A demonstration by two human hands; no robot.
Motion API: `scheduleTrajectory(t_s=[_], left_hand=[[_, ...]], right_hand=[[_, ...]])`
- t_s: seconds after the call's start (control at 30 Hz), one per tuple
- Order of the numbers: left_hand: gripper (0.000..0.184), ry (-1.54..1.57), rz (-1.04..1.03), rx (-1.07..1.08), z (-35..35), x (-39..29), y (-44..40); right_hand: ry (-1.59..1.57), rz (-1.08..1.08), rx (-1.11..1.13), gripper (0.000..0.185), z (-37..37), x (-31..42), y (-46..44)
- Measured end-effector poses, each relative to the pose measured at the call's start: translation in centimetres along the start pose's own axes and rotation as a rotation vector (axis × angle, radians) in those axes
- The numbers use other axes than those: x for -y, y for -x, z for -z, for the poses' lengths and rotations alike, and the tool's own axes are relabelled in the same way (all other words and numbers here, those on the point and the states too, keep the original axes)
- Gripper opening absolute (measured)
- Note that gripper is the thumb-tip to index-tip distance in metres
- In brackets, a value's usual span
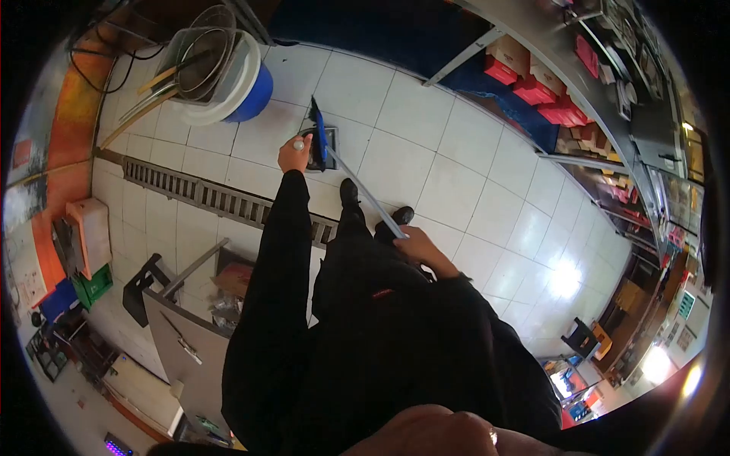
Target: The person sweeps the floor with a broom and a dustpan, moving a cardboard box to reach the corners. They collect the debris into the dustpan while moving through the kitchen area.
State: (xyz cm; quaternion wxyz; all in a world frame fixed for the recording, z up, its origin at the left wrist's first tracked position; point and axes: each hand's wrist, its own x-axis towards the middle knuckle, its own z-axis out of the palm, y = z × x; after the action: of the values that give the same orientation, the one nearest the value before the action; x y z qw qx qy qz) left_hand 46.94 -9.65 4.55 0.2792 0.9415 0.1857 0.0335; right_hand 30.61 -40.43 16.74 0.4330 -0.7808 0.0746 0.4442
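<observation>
My left hand [293,156] is stretched forward, closed around a handle whose pale round end shows above the fist. Just beyond it a grey dustpan [331,161] rests on the tiles, mostly hidden. The handle appears to belong to this dustpan, though its lower part is out of sight. Close to my waist, my right hand [420,249] grips the grey stick of a broom [365,190]. The broom's blue head with dark bristles is over the dustpan; whether it touches the pan I cannot tell.
A blue-and-white tub [255,87] with strainers [205,64] on it stands ahead to the left. A drain grate [198,195] crosses the white tiled floor. A metal counter [186,357] is at left; shelves with red-and-white boxes [540,87] line the right.
</observation>
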Motion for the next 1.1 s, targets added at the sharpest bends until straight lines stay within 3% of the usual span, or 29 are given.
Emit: scheduleTrajectory(t_s=[0.03, 0.1, 0.13, 0.17, 0.3, 0.37, 0.43, 0.57, 0.7, 0.8, 0.83, 0.87, 0.9, 0.93, 0.97, 1.1], left_hand=[[0.036, 0.016, 0.025, 0.027, 0.5, 0.1, -0.2], [0.037, 0.075, 0.053, -0.010, 1.0, 1.0, -0.3], [0.037, 0.083, 0.056, -0.022, 1.9, 1.3, -0.2], [0.037, 0.119, 0.098, -0.007, 3.3, 1.3, 0.2], [0.038, 0.240, 0.113, -0.122, 5.5, 5.8, 0.6], [0.037, 0.287, 0.131, -0.142, 7.2, 7.7, 1.7], [0.038, 0.390, 0.153, -0.278, 8.5, 9.9, 2.9], [0.038, 0.362, 0.311, -0.307, 11.7, 11.6, 5.9], [0.036, 0.165, 0.346, -0.435, 10.1, 15.5, 7.8], [0.034, 0.078, 0.511, -0.465, 9.3, 16.0, 9.1], [0.033, 0.097, 0.533, -0.461, 8.8, 16.7, 9.4], [0.033, 0.100, 0.545, -0.467, 8.5, 17.1, 9.5], [0.033, 0.085, 0.491, -0.499, 8.4, 17.3, 9.5], [0.033, 0.069, 0.437, -0.532, 8.3, 17.6, 9.6], [0.033, 0.072, 0.448, -0.542, 8.4, 17.7, 9.6], [0.033, 0.058, 0.618, -0.476, 9.0, 18.4, 9.4]], right_hand=[[0.030, 0.087, -0.032, 0.028, 0.9, -0.6, 1.1], [-0.025, 0.014, -0.037, 0.031, 3.3, -0.2, 4.3], [-0.130, -0.190, -0.018, 0.031, 5.2, 3.5, 7.0], [-0.173, -0.219, -0.038, 0.030, 6.1, 3.5, 8.0], [-0.136, -0.253, -0.101, 0.031, 9.0, 4.9, 9.2], [0.037, -0.294, -0.164, 0.025, 10.0, 6.5, 8.4], [0.154, -0.214, -0.192, 0.024, 10.6, 4.2, 4.9], [0.566, 0.011, -0.266, 0.023, 11.4, 0.2, -4.6], [0.573, -0.138, -0.194, 0.022, 8.9, 3.7, -10.7], [0.820, -0.036, 0.146, 0.017, 5.2, 5.2, -13.0], [0.787, -0.108, 0.053, 0.016, 3.2, 5.1, -13.4], [1.049, 0.078, 0.238, 0.015, 2.0, 5.6, -13.2], [1.326, 0.453, 0.433, 0.015, 0.8, 6.4, -12.7], [0.883, 0.106, 0.255, 0.016, -0.7, 6.9, -11.7], [0.547, -0.166, 0.240, 0.024, -2.1, 10.2, -9.6], [0.519, -0.149, 0.296, 0.038, -3.9, 10.9, -7.9]])
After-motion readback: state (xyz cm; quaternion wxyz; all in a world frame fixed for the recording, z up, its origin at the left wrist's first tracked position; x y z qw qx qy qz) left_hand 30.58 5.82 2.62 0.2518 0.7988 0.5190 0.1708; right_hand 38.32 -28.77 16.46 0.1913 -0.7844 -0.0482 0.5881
